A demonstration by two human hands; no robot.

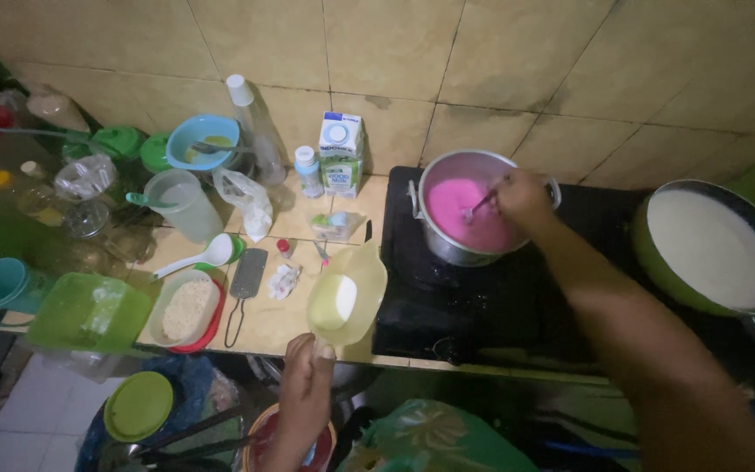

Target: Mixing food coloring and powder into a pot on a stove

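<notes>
On black stove [482,306]: green pan [714,249] of white liquid at right, steel pot [460,210] of pink liquid at left. Right hand [522,197] over pot, fingers closed on stirring utensil [480,206]. Left hand [308,363] at tabletop [264,328] edge, gripping yellow-green scoop [347,297] handle.

My right grip [522,197] works inside a dull grey metal pot [447,249] of smooth, glossy pink liquid [460,214]. My left grip [308,367] holds a translucent yellow plastic scoop [356,293]. The stove [447,306] under the pot is matt black; at the right of the frame, the green pan [657,262] shines. The worktop [281,319] is pale tile.
</notes>
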